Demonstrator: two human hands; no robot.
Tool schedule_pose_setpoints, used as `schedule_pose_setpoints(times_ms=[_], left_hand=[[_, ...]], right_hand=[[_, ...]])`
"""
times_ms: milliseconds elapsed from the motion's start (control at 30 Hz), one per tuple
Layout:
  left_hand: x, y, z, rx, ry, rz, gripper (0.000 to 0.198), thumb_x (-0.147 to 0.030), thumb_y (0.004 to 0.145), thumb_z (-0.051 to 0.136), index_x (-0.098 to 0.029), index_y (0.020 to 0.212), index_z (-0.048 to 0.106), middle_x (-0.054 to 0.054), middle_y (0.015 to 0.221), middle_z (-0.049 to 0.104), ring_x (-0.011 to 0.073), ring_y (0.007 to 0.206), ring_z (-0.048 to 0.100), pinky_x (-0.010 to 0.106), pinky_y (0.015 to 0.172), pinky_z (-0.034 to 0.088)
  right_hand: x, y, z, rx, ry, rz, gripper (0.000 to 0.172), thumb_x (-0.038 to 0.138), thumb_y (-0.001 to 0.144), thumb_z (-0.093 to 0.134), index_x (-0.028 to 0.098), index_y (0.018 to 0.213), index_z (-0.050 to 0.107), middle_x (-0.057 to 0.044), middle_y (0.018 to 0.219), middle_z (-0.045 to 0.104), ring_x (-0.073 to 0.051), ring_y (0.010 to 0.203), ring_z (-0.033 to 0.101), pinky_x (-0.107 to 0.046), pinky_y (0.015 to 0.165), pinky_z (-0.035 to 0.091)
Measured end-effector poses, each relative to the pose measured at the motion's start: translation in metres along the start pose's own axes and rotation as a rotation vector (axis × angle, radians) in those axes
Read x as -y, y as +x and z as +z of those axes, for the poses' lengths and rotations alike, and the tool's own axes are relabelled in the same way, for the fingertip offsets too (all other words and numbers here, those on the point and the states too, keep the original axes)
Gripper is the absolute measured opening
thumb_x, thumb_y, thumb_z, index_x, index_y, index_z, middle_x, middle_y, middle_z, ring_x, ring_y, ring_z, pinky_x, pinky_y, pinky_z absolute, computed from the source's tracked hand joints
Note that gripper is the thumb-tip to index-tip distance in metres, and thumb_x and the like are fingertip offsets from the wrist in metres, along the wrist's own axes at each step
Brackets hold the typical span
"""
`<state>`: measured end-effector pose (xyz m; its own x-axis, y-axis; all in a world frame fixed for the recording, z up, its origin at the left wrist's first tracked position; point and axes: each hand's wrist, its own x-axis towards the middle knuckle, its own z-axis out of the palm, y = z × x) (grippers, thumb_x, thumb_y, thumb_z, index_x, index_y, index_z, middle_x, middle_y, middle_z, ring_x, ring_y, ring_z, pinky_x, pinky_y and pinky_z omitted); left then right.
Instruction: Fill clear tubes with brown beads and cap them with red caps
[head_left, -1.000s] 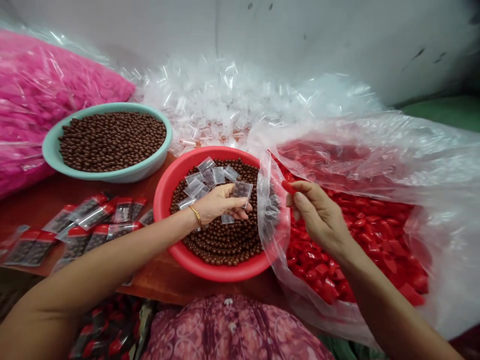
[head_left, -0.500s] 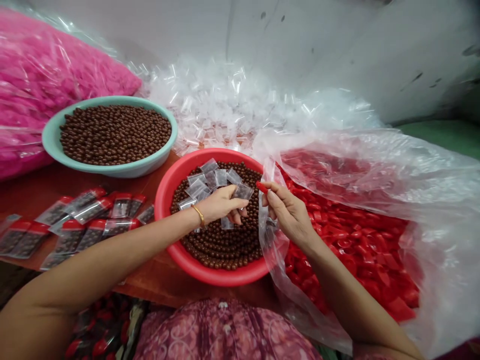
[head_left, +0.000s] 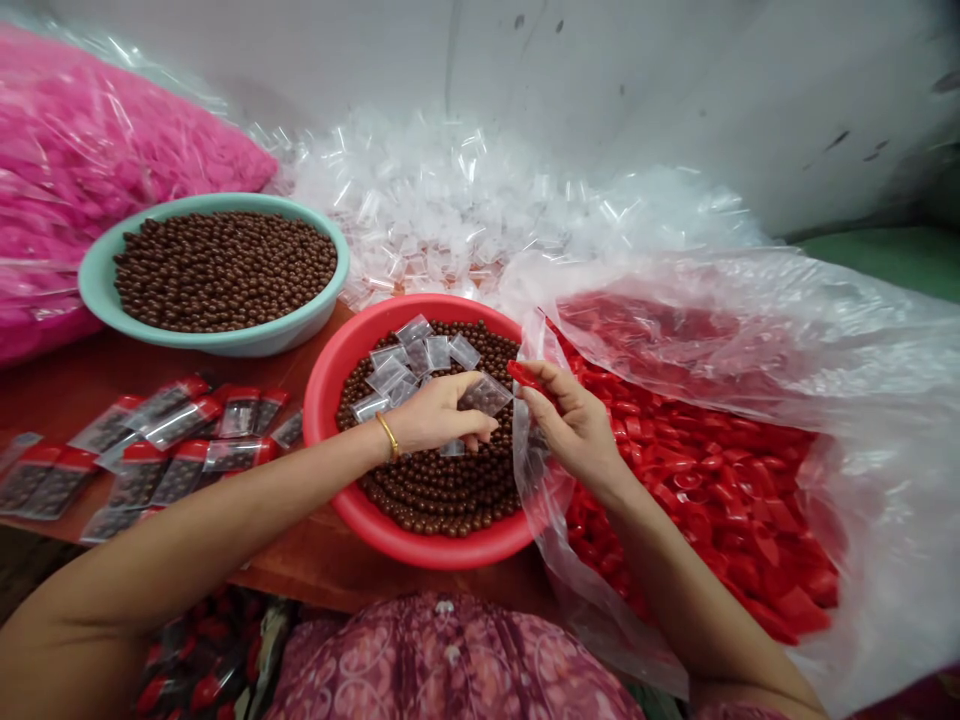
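Left hand [head_left: 439,415] — fingers curled, thumb and forefinger pinched on the left end of a small clear bag [head_left: 489,393]. The bag is held just above the balls [head_left: 442,490] in the red bowl [head_left: 322,410], toward the bowl's right rim. Judged reason: it is gripped at one end only so the rest stays free, and it is kept over the bowl so any spill lands back among the balls. The bag's long axis runs left to right, slightly raised at the right. Its free end points at the right hand.

Right hand [head_left: 576,428] — thumb and forefinger are closed on a red piece [head_left: 523,375], the other fingers loosely bent. The hand is held over the bowl's right rim, at the mouth of the sack [head_left: 862,330] of like red pieces. The sack is probably set there to keep the reach short. The piece's long axis lies from upper left to lower right, and its free tip points left at the bag. Whether the two touch cannot be told.

Spare bags [head_left: 409,360] lie on the balls at the bowl's far side. The red bowl is set at the near edge of the table [head_left: 300,555], and a teal bowl [head_left: 225,343] of balls toward the far left. Filled packets [head_left: 180,430] are laid along the left part of the near edge. A pile [head_left: 450,210] of clear bags lies behind both bowls, and a pink sack [head_left: 90,150] at the far left corner.
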<state>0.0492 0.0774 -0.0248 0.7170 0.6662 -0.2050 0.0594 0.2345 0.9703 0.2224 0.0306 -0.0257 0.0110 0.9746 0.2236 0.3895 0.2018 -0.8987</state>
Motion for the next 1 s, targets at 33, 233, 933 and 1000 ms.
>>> schedule_pose_setpoints(times_ms=[33,233,933,1000], left_hand=[[-0.001,0.000,0.000,-0.002,-0.012,-0.006,0.012,-0.009,0.068,0.054,-0.014,0.078,0.049,-0.006,0.057,0.056,0.0057,0.047,0.053,0.018,0.050,0.046],[-0.001,0.002,-0.002,-0.011,0.006,-0.060,0.015,-0.012,0.066,0.060,-0.013,0.077,0.050,-0.003,0.065,0.062,0.0053,0.047,0.056,0.015,0.046,0.044],[0.003,0.002,-0.011,0.052,-0.318,0.033,0.038,-0.038,0.067,0.074,-0.014,0.088,0.053,-0.002,0.068,0.062,0.0077,0.046,0.058,0.019,0.047,0.045],[0.001,0.001,-0.012,0.031,-0.357,0.056,0.039,-0.039,0.065,0.074,-0.014,0.085,0.053,-0.003,0.066,0.061,0.0076,0.043,0.057,0.020,0.046,0.046]], right_hand=[[0.001,0.001,-0.001,0.012,0.052,0.046,0.027,0.037,0.082,0.058,0.021,0.103,0.061,-0.004,0.094,0.068,-0.015,0.083,0.062,-0.030,0.076,0.050],[0.007,0.016,0.000,0.019,0.507,0.323,0.033,0.052,0.072,0.065,0.021,0.081,0.061,-0.001,0.079,0.068,-0.013,0.071,0.061,-0.022,0.058,0.046],[-0.005,0.001,0.001,0.063,-0.069,-0.526,0.022,0.016,0.080,0.062,0.031,0.090,0.074,0.001,0.061,0.049,-0.009,0.051,0.048,-0.024,0.047,0.040],[-0.009,-0.002,0.004,0.080,-0.067,-0.519,0.024,0.016,0.080,0.062,0.032,0.093,0.074,-0.002,0.072,0.059,-0.010,0.057,0.055,-0.026,0.051,0.044]])
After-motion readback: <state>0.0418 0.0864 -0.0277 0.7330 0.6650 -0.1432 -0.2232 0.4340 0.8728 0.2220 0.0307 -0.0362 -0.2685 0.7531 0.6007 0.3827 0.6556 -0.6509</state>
